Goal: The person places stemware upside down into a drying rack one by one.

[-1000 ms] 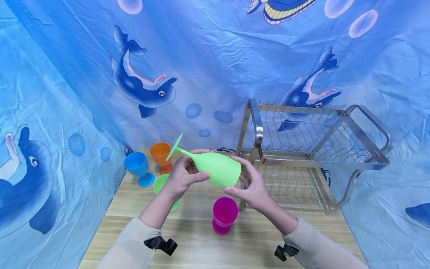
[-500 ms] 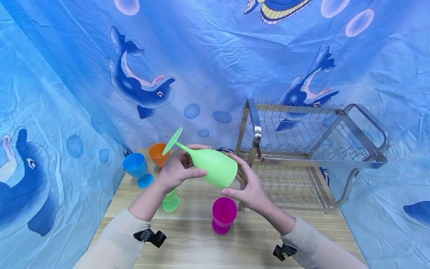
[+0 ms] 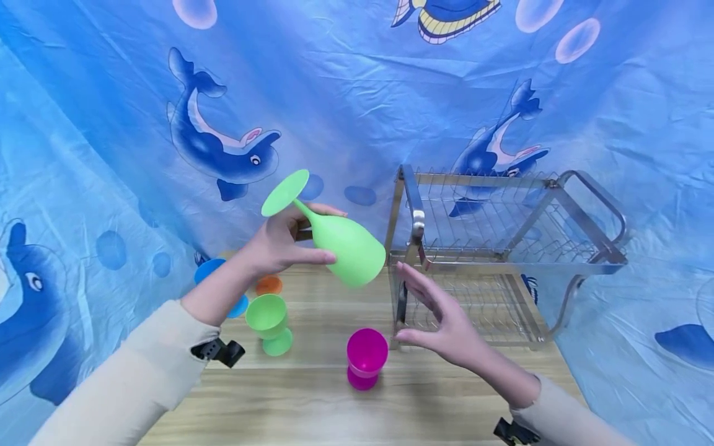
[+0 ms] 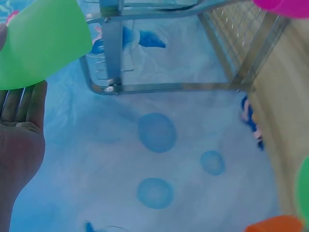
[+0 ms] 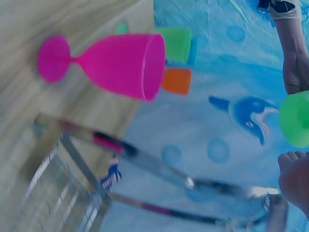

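My left hand [image 3: 287, 241] grips a light green plastic wine goblet [image 3: 348, 248] by the lower bowl near the stem. The goblet is tipped, its round foot up at the left and its mouth pointing down to the right. In the left wrist view the green bowl [image 4: 43, 46] lies across my fingers. My right hand [image 3: 446, 316] is apart from the goblet, thumb and fingers spread with nothing between them. A magenta goblet [image 3: 367, 353] stands upright on the table, left of my right hand. The right wrist view also shows this magenta goblet [image 5: 123, 65].
A two-tier metal dish rack [image 3: 519, 267] stands at the back right of the wooden table [image 3: 312, 396]. On the left, another green goblet [image 3: 269, 316] stands before an orange goblet [image 3: 269, 285] and a blue goblet [image 3: 209, 270], both partly hidden by my left arm. Blue dolphin-print sheets surround the table.
Both hands held the green goblet before; my right hand has let go and moved right. My left hand has raised the goblet and tipped its mouth further down.
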`<state>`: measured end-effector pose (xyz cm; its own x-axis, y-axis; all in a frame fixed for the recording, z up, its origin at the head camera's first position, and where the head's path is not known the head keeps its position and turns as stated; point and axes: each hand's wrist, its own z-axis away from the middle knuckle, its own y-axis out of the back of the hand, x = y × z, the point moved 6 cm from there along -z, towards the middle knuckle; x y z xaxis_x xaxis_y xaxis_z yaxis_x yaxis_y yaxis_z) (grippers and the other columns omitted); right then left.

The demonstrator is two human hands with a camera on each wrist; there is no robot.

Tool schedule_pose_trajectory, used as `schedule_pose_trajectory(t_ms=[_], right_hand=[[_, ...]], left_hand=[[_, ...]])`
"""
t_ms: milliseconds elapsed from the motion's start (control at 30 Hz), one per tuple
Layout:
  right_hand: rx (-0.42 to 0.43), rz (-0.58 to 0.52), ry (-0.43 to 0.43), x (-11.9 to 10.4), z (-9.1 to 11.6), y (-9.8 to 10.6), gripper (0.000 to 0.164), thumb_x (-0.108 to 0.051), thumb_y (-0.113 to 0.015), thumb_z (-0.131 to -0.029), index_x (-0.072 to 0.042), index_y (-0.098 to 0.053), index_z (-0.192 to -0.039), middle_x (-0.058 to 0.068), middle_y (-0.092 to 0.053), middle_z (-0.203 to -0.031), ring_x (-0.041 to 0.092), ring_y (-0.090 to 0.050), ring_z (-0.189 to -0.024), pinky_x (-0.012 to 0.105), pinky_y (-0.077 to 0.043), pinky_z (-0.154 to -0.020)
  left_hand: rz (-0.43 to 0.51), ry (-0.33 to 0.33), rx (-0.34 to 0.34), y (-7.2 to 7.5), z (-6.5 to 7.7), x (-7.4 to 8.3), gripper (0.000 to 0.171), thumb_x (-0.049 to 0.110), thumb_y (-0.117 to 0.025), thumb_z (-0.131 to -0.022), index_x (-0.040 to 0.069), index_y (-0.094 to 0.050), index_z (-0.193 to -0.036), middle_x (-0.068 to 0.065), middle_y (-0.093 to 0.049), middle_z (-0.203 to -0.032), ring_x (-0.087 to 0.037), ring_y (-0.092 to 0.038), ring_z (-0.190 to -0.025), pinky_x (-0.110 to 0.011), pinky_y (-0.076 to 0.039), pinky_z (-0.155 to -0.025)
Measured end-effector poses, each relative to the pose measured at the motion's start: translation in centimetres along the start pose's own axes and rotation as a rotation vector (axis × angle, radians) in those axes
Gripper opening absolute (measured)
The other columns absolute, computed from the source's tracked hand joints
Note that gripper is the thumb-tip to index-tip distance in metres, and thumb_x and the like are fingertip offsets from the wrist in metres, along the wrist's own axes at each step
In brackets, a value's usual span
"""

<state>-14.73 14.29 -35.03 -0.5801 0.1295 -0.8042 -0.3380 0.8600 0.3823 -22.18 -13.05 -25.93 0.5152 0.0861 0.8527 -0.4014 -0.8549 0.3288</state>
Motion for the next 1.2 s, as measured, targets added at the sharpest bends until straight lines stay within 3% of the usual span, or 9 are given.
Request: schedule_pose_trajectory(t_ms=[233,400,500,600,767,933,1033,1200], right_hand=[[0.095,0.119,0.098,-2.6,1.1,5.9,0.095,0.015,-0.079,-0.08,0.001,-0.036,-0.163,0.023,-0.04,-0.166,0.018,-0.043,-0.154,0.029,-0.034,-0.125],[0.236,0.05,0.198,-4.0,1.9,11.4,0.08,0.014,-0.076,-0.085,0.012,-0.04,-0.157,0.025,-0.045,-0.162,0.024,-0.047,-0.151,0.029,-0.035,-0.124],[0.325,0.022,0.25,-4.2,2.4,15.0,0.073,0.012,-0.076,-0.089,0.015,-0.041,-0.154,0.026,-0.048,-0.16,0.027,-0.049,-0.149,0.029,-0.037,-0.123],[0.416,0.078,0.244,-4.0,2.8,18.4,0.068,0.014,-0.074,-0.091,0.014,-0.044,-0.153,0.023,-0.051,-0.158,0.026,-0.051,-0.148,0.027,-0.039,-0.122],[0.562,0.341,0.073,-2.9,3.9,23.6,0.068,0.013,-0.073,-0.093,0.002,-0.049,-0.156,0.014,-0.054,-0.159,0.018,-0.053,-0.146,0.022,-0.041,-0.119],[0.675,0.569,-0.137,-1.9,5.2,28.3,0.069,-0.004,-0.076,-0.098,-0.009,-0.048,-0.16,0.011,-0.049,-0.164,0.009,-0.048,-0.149,0.02,-0.036,-0.121],[0.668,0.673,-0.278,-0.9,6.2,30.8,0.073,-0.019,-0.073,-0.102,-0.016,-0.038,-0.166,0.008,-0.038,-0.17,0.012,-0.038,-0.155,0.02,-0.028,-0.125],[0.607,0.717,-0.493,1.8,7.6,33.5,0.08,-0.037,-0.064,-0.108,-0.02,-0.019,-0.171,0.005,-0.019,-0.175,0.037,-0.022,-0.16,0.031,-0.019,-0.13]], left_hand=[[-0.073,-0.118,-0.058,0.5,-4.2,3.3,0.06,0.001,-0.094,-0.078,0.0,-0.07,-0.134,-0.014,-0.073,-0.133,-0.027,-0.074,-0.115,-0.041,-0.062,-0.1],[-0.053,-0.188,-0.11,0.3,-7.6,5.1,0.058,-0.003,-0.092,-0.078,-0.003,-0.07,-0.132,-0.015,-0.073,-0.131,-0.03,-0.073,-0.116,-0.044,-0.061,-0.101],[-0.056,-0.191,-0.14,0.1,-9.5,5.5,0.056,-0.004,-0.09,-0.08,-0.003,-0.069,-0.132,-0.016,-0.072,-0.131,-0.031,-0.071,-0.119,-0.045,-0.06,-0.103],[-0.071,-0.164,-0.165,-0.4,-11.4,5.6,0.056,-0.003,-0.089,-0.082,-0.002,-0.068,-0.134,-0.015,-0.071,-0.133,-0.03,-0.069,-0.122,-0.045,-0.058,-0.106],[-0.102,-0.133,-0.196,-1.8,-14.5,5.5,0.057,0.001,-0.09,-0.084,0.002,-0.068,-0.136,-0.011,-0.069,-0.135,-0.026,-0.067,-0.125,-0.041,-0.057,-0.108],[-0.125,-0.147,-0.211,-2.8,-17.2,5.4,0.056,0.005,-0.092,-0.084,0.004,-0.069,-0.135,-0.008,-0.07,-0.132,-0.022,-0.068,-0.124,-0.037,-0.057,-0.107],[-0.144,-0.154,-0.224,-3.3,-18.6,4.9,0.056,0.008,-0.092,-0.084,0.005,-0.069,-0.135,-0.007,-0.071,-0.132,-0.02,-0.068,-0.124,-0.037,-0.056,-0.108],[-0.157,-0.107,-0.243,-4.3,-20.7,3.5,0.057,0.012,-0.093,-0.085,0.008,-0.069,-0.136,-0.005,-0.071,-0.133,-0.018,-0.067,-0.125,-0.036,-0.055,-0.108]])
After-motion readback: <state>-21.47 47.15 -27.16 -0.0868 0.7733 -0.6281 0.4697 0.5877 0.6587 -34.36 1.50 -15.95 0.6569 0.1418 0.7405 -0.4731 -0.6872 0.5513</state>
